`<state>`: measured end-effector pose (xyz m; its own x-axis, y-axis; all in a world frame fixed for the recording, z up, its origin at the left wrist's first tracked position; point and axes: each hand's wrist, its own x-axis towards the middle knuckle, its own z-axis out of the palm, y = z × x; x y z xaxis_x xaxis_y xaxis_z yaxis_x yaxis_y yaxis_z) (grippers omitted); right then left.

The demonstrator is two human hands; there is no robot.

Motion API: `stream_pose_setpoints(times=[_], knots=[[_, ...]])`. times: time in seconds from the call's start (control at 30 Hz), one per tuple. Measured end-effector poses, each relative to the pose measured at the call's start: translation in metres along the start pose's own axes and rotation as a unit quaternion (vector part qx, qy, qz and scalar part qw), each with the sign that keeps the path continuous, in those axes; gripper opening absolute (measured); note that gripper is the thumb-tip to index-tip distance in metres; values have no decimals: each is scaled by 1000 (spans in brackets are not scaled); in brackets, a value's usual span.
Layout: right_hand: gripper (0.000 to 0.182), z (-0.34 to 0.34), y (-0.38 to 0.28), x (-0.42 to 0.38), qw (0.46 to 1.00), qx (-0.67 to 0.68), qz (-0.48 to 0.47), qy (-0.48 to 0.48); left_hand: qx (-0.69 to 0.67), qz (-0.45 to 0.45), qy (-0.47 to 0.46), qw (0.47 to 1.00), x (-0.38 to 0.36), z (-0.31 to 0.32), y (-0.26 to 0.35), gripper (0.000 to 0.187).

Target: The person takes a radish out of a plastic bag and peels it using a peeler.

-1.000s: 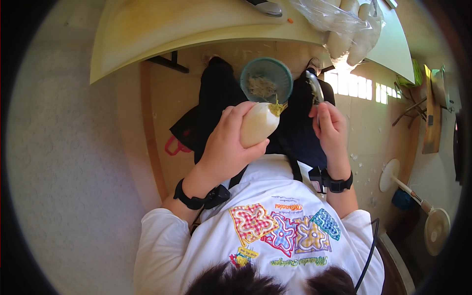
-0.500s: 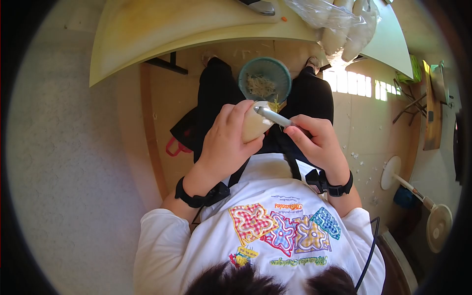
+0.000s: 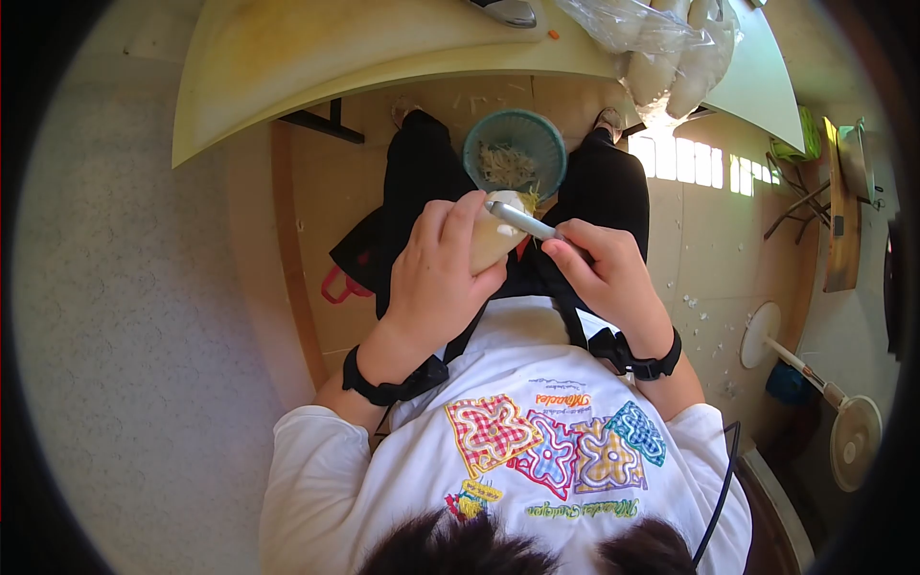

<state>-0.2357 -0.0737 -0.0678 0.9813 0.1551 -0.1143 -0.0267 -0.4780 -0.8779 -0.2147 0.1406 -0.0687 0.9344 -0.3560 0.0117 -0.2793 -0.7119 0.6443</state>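
My left hand (image 3: 436, 264) is wrapped around a pale daikon radish (image 3: 492, 241), its leafy end facing away from me. In my right hand (image 3: 606, 271) is a grey peeler (image 3: 525, 222), its head against the radish's upper side near the greenish stem stub. My right fingers close around the handle and hide part of it. Beyond the radish, a teal basin (image 3: 548, 144) stands on the floor between my feet, with thin pale peelings (image 3: 505, 165) inside.
A table (image 3: 402, 62) crosses ahead, holding a clear plastic bag (image 3: 613, 27) of white radishes, a shiny metal object (image 3: 508, 11) and a small orange scrap (image 3: 553, 34). White bits (image 3: 692, 302) lie on the floor at right, near a fan (image 3: 856, 443). A wall is at left.
The peeler and my right hand have shifted slightly left, toward the radish's far end. My left hand keeps its hold on the radish, which has barely moved.
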Motion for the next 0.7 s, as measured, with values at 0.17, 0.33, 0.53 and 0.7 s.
stream_pose_setpoints(times=[0.17,0.33,0.53,0.7], knots=[[23,4,5,1,1000,-4,3,7,-5,-7,13,1000,1,2,2,64],[29,-4,26,12,994,-62,80,42,-32,30,39,998,-4,-4,12,66],[31,8,50,3,983,44,169,53,-44,48,61,996,11,-4,9,69],[29,-5,48,-5,975,99,187,65,-71,19,34,997,11,-3,11,68]])
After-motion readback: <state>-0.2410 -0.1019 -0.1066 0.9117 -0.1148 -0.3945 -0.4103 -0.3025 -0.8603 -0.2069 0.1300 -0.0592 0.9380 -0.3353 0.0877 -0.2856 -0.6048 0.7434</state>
